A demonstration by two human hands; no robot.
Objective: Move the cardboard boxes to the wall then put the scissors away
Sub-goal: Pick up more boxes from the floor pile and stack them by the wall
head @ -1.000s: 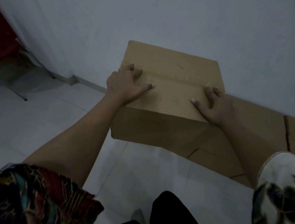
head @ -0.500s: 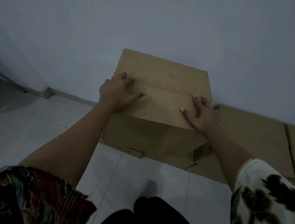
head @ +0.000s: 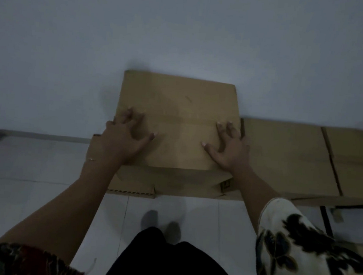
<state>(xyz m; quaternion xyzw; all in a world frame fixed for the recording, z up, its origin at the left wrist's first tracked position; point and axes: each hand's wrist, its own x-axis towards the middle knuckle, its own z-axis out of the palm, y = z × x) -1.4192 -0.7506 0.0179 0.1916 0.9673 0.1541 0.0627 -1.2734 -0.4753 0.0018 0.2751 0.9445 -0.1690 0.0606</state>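
Note:
A closed brown cardboard box [head: 179,106] stands against the pale wall [head: 184,39], on top of a lower cardboard box [head: 128,181] on the floor. My left hand [head: 123,141] lies on the top box's near left part with fingers spread and pressing. My right hand [head: 228,148] lies on its near right part, fingers spread as well. No scissors are in view.
More low cardboard boxes [head: 284,159] line the wall to the right, another one [head: 358,161] beyond. White floor tiles [head: 29,189] lie to the left and in front. My feet [head: 160,223] stand just before the boxes. A dark bar [head: 326,220] lies at right.
The box has been pushed forward and squared up against the wall on top of the lower box. The view has turned to face the wall, and both hands stayed on the lid.

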